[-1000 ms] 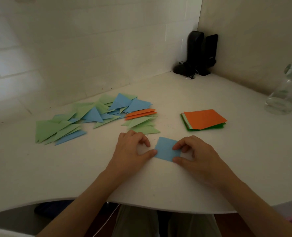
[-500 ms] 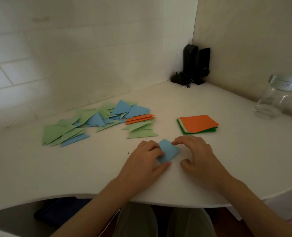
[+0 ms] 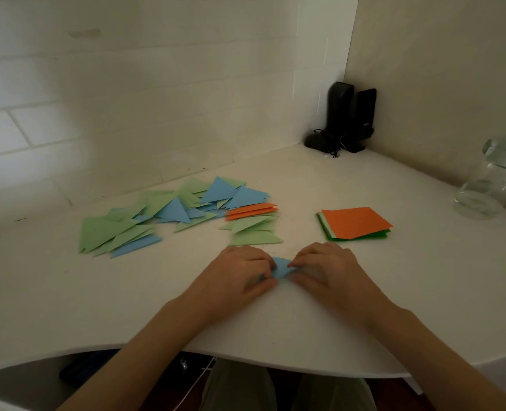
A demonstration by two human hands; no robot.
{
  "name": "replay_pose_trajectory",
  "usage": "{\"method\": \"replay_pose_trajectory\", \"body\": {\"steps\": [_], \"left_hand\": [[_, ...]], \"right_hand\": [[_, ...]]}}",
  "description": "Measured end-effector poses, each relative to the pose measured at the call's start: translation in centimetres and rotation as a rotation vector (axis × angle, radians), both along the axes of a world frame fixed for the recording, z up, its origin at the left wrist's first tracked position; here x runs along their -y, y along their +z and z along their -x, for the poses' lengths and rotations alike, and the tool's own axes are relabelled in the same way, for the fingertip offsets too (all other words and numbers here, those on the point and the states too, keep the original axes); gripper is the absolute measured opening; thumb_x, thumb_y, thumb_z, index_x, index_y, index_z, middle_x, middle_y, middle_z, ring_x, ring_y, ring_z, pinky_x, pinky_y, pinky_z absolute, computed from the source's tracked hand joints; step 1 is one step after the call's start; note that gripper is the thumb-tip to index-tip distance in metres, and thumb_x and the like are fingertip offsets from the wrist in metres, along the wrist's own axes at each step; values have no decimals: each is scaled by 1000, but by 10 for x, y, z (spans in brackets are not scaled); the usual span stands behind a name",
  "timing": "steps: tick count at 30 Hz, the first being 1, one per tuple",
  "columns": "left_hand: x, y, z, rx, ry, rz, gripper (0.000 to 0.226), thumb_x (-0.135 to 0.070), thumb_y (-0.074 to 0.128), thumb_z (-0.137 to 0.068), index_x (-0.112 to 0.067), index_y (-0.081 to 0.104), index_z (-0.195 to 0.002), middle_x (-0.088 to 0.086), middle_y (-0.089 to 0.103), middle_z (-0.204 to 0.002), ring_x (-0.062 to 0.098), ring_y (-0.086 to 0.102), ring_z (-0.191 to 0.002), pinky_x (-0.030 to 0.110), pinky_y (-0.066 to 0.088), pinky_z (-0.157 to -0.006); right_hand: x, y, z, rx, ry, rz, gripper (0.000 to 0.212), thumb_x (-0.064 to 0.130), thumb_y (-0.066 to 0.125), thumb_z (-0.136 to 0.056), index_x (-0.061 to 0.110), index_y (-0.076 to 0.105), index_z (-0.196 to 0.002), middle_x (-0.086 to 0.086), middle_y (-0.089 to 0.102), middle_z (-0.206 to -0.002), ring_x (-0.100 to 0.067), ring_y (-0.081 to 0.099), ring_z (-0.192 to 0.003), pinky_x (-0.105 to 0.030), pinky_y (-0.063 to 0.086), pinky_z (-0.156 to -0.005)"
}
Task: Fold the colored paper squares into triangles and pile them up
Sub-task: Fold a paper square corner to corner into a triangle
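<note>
From the head view we see a small blue paper (image 3: pixel 281 268) just below the middle of the frame, mostly hidden between both hands; its exposed part is a wedge with its tip pointing down, but we cannot tell its long axis. Our left hand (image 3: pixel 240 277) and right hand (image 3: pixel 332 274) both pinch it with curled fingertips. It lies on a white rounded table (image 3: pixel 97 307) set against white tiled walls. Behind the hands spreads a loose pile of folded triangles (image 3: pixel 180 212), green, blue and orange; at centre right sits a stack of unfolded squares (image 3: pixel 354 223), orange on top. Black speakers (image 3: pixel 349 117) stand in the corner, and a glass jar (image 3: pixel 495 182) stands at the right edge.
</note>
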State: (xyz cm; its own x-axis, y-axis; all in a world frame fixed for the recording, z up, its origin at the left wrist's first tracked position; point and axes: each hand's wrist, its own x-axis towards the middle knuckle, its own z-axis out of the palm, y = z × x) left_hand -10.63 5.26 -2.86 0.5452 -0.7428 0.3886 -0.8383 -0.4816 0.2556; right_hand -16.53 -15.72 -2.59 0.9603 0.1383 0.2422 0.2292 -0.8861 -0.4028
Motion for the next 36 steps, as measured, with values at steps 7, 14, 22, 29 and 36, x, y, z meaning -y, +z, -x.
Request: {"method": "replay_pose_trajectory", "body": {"steps": [7,14,22,29,36], "left_hand": [[-3,-8,4,-211,401,278,15,-38,73,-76,-29,66,-67,-13,61,-90,9,48,-95,36,42,-85],[12,-16,6,-49,571,190,34,-58,63,-76,-24,63,-69,-6,51,-86,16,43,-90,29,32,-73],[13,-13,7,-99,603,67,32,-58,57,-81,-27,62,-77,-9,42,-98,13,37,-101,27,24,-77],[7,-7,7,-214,609,82,23,-56,61,-79,-34,56,-73,-12,43,-101,8,34,-105,26,23,-84],[-6,-2,8,-300,621,72,17,-51,62,-80,-36,56,-87,-15,42,-104,6,29,-102,26,19,-82]], "right_hand": [[-18,-8,-6,75,-139,-169,17,39,64,-83,25,66,-75,13,58,-78,-10,55,-75,-39,48,-71],[-28,-8,-10,76,-207,-125,26,56,59,-79,33,49,-71,14,51,-73,-12,52,-74,-41,45,-72],[-26,-5,-15,-40,-266,-159,28,54,65,-75,33,46,-70,12,53,-78,-8,50,-75,-36,45,-75],[-22,2,-19,-128,-277,-312,23,42,75,-69,27,59,-72,14,56,-71,-2,49,-65,-29,44,-71],[-14,-1,-21,-164,-270,-450,23,23,80,-69,21,60,-79,12,59,-71,6,49,-59,-5,38,-56]]}}
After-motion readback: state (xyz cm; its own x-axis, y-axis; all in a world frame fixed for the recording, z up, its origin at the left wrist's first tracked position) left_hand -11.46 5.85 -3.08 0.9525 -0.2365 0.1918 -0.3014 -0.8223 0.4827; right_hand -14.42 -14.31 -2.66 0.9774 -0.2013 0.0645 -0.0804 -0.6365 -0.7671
